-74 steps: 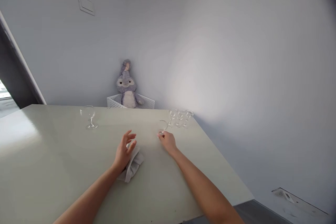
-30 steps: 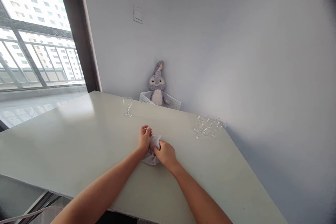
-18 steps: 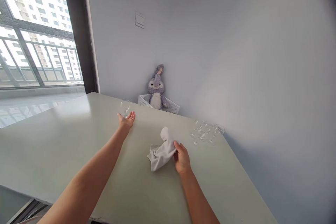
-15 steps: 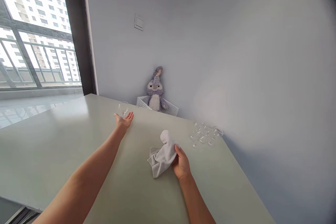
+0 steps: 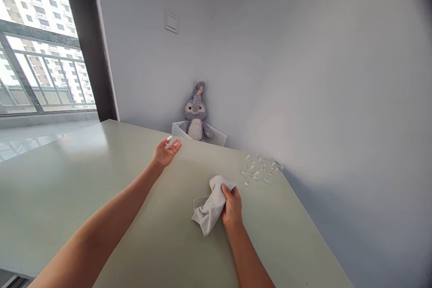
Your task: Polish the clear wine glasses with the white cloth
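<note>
Along the far left, we see a tall building (image 5: 37, 4) and a railing (image 5: 50, 56) through the window, bounded by a dark frame (image 5: 88, 40). From there a pale table (image 5: 67, 180) spreads out before us, with light shining on its surface. Our left hand (image 5: 164, 154) reaches out near the table's far edge, palm turned up and fingers loosely curled, partly open around a clear glass (image 5: 169, 141); we have it between thumb and fingers, though too little of it shows to tell which part we grip. A light switch (image 5: 171, 22) is on the wall above. Just beyond the edge, a purple plush toy (image 5: 195, 114) sits in a white perforated basket (image 5: 218, 136). Nearer us, a crumpled pale grey cloth (image 5: 209, 211) droops leftward from our right hand (image 5: 232, 204), which is closed on its right side, thumb on top. Further right, near the table's right edge, several stemmed glasses (image 5: 258, 170) stand close together, well apart from the glass we hold.
</note>
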### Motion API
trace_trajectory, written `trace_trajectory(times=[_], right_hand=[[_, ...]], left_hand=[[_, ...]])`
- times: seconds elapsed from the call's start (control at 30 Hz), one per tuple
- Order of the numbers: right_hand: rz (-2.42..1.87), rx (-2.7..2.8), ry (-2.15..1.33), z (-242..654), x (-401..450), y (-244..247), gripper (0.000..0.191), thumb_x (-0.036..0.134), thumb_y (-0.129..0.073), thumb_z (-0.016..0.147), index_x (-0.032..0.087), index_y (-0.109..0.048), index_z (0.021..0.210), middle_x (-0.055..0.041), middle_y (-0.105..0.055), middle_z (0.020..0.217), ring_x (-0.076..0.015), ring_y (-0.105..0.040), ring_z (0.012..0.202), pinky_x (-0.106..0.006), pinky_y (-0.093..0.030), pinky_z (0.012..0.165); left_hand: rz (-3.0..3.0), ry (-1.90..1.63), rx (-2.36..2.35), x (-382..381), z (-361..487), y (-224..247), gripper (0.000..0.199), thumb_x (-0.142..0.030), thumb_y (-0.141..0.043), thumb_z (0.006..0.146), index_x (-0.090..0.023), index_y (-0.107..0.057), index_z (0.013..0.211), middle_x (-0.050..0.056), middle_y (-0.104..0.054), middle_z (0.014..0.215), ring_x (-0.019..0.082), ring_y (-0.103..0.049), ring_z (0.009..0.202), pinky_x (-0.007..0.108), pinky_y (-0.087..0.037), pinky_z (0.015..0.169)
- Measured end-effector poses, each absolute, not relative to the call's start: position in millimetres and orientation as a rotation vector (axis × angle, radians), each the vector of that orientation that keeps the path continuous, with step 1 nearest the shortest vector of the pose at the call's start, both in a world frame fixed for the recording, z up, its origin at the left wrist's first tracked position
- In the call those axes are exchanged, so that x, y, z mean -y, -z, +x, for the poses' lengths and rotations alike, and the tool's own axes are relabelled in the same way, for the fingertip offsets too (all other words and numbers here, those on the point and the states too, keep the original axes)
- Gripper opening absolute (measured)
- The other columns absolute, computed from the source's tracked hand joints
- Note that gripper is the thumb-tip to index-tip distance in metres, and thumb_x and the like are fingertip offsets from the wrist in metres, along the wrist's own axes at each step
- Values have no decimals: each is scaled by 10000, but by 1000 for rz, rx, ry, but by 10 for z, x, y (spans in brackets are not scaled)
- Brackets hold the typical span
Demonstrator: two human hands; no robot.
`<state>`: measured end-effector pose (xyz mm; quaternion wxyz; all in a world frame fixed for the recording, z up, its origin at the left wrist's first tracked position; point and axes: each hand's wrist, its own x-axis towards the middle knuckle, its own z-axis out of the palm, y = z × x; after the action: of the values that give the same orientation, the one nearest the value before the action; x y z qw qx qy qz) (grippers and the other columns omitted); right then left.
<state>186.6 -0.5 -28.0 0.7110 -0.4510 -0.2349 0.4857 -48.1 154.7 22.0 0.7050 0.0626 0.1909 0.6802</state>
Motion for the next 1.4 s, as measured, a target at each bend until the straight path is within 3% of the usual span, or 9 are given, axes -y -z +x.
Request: trace_trajectory(times=[0.23,0.37,0.5,0.7,0.93,1.03,1.13,1.3,1.4], right_hand=[[-1127,785,-548,1809,186,75,267,324,-578,707,168,-515,914,-14,-570,838,-136,-532,753,-262,-429,692],[-1072,1009,-745,1621,343,-56,331,342,-509,776,173,-534,1059,-52,-595,913,-163,-550,793,-281,-459,688],[-974,1176,-1129,1534,394,-47,489,349,-501,783,217,-431,1249,-50,-603,932,-154,-567,662,-275,-494,546],[-1061,1174,-1242,1601,260,185,441,279,-669,640,239,-591,1072,-6,-642,777,-145,-577,577,-245,-479,486],[-677,580,-1592,1701,184,167,242,322,-682,656,197,-584,838,54,-571,546,-69,-509,415,-172,-429,416],[-735,718,-1582,1675,226,153,274,355,-643,698,187,-577,904,34,-586,554,-99,-545,445,-202,-448,437],[-975,1034,-1308,1613,288,198,332,362,-639,690,206,-598,981,-6,-634,648,-151,-586,522,-271,-480,514],[-1111,1278,-1025,1554,332,248,204,290,-692,628,222,-673,819,-29,-654,727,-163,-595,623,-248,-464,575],[-1024,980,-1321,1599,305,200,275,358,-665,663,185,-635,875,-3,-628,599,-138,-566,458,-226,-425,428]], left_hand=[[628,-1070,-263,-613,419,-119,234,-172,-501,771,-180,-518,1004,83,-605,1006,240,-562,1006,441,-421,880],[629,-1024,-295,-272,584,-17,276,-209,-522,777,-213,-492,1050,54,-602,964,175,-603,865,333,-478,770],[745,-976,-357,-191,468,-4,354,-342,-496,797,-271,-427,1137,13,-593,812,114,-563,530,239,-458,459],[1063,-834,-561,-208,418,90,453,-431,-518,772,-273,-410,1183,-19,-552,655,52,-420,374,181,-343,373],[1214,-1046,-565,-254,389,59,454,-364,-541,770,-261,-487,1209,74,-561,1085,127,-546,761,243,-427,680],[1148,-1025,-533,-262,363,37,430,-359,-552,760,-257,-513,1175,81,-481,1222,135,-545,781,260,-431,690],[1031,-989,-583,-272,381,65,460,-395,-555,747,-269,-484,1184,70,-519,1154,130,-549,733,250,-434,622],[1039,-1065,-866,-306,414,130,389,-473,-475,771,-208,-560,1043,-10,-552,649,104,-484,529,232,-398,521],[1086,-1092,-781,-315,403,143,362,-439,-499,770,-221,-565,1051,37,-612,849,137,-555,692,269,-432,656]])
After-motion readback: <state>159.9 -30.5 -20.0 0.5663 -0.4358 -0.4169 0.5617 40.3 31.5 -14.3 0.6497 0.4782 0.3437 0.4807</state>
